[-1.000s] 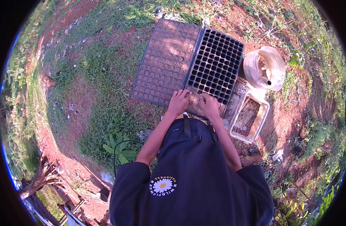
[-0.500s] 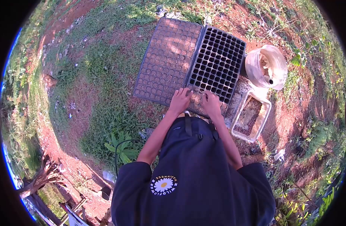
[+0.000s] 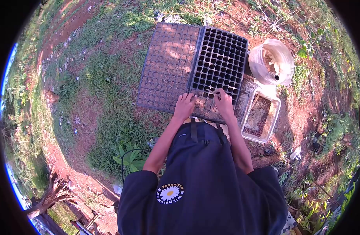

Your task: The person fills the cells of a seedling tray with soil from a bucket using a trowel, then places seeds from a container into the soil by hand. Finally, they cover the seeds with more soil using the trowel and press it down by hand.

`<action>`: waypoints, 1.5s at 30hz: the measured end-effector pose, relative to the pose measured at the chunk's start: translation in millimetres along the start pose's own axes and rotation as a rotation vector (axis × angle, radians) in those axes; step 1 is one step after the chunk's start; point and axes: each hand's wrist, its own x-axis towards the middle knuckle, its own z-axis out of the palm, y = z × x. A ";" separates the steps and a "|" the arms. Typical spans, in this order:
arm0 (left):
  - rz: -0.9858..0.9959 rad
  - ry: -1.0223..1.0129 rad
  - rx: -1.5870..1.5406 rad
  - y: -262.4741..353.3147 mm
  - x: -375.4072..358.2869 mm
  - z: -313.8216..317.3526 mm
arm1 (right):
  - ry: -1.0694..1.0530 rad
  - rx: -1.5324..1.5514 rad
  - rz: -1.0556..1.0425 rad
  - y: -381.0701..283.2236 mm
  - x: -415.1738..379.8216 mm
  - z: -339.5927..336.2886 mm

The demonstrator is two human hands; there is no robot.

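both arms out ahead of me, elbows bent, hands close together but apart. my left grip [image 3: 185,105], palm down, lies by the near end of the trays, about where the two meet; fingers curled, and i cannot tell whether they pinch anything. my right grip [image 3: 223,102] sits over the near part of the right tray, thumb and forefinger drawn toward each other; a small pale sliver shows by their tips, too small to tell if pinched.

the black plastic cell tray with dark open cells [image 3: 219,58] lies straight ahead, slightly right; its nearest rows, between my hands, are covered by brown crumbly soil [image 3: 205,105]. against its left side, the black plastic cell tray filled with brown soil [image 3: 168,66], dappled with sun at the far half.

to the right: a whitish translucent round plastic container [image 3: 258,64], tilted, its spout toward me; nearer, a pale rectangular plastic tub [image 3: 276,118], dark reddish bits inside. green grass [image 3: 109,117] and red earth to the left
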 end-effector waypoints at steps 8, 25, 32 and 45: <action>0.003 -0.034 -0.020 0.6 -0.4 -0.3 | 0.157 0.168 0.162 3.7 -8.2 -45.2; 0.004 -0.057 -0.004 -1.5 4.6 -2.2 | 0.319 -0.237 0.535 216.2 -129.8 -81.7; 0.004 -0.053 -0.008 -2.2 6.5 -2.3 | 0.242 -0.283 0.588 217.7 -137.9 -80.7; -0.015 -0.066 -0.029 -2.8 5.9 -1.6 | 0.117 -0.194 0.564 219.3 -148.3 -87.0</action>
